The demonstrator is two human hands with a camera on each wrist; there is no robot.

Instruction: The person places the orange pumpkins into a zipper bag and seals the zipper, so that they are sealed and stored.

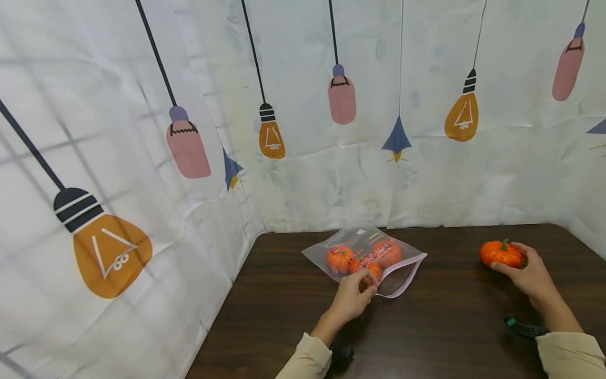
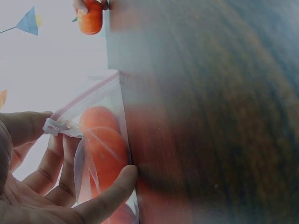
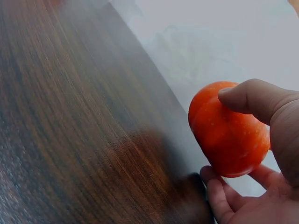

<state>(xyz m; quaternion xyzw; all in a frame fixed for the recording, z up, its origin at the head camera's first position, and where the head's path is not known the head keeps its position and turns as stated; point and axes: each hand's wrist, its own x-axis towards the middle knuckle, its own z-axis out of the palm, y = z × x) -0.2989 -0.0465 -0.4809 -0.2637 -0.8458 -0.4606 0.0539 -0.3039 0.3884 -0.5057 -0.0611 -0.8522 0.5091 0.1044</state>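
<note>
Lying toward the left of the dark table (image 1: 450,321), the clear zip bag (image 1: 352,238) holds several orange pumpkins (image 1: 340,258), and from my remote seat its pink-edged mouth, facing right, looks partly parted. At that edge I have the left hand (image 1: 351,296) narrow, fingertips pinching the white slider (image 2: 51,126). Well apart, on the right, the loose pumpkin (image 1: 499,255) sits in the grasp of the right hand (image 1: 531,273), thumb on one side and fingers on the other, its green stem (image 1: 505,243) up; whether its underside touches the table I cannot tell. I judge the step in hand to be a two-sided one: the bag steadied by its slider, the loose pumpkin secured. To my mind the next move calls for a well-spread mouth and a firm, level grip, since the thin plastic could fold inward and catch.
</note>
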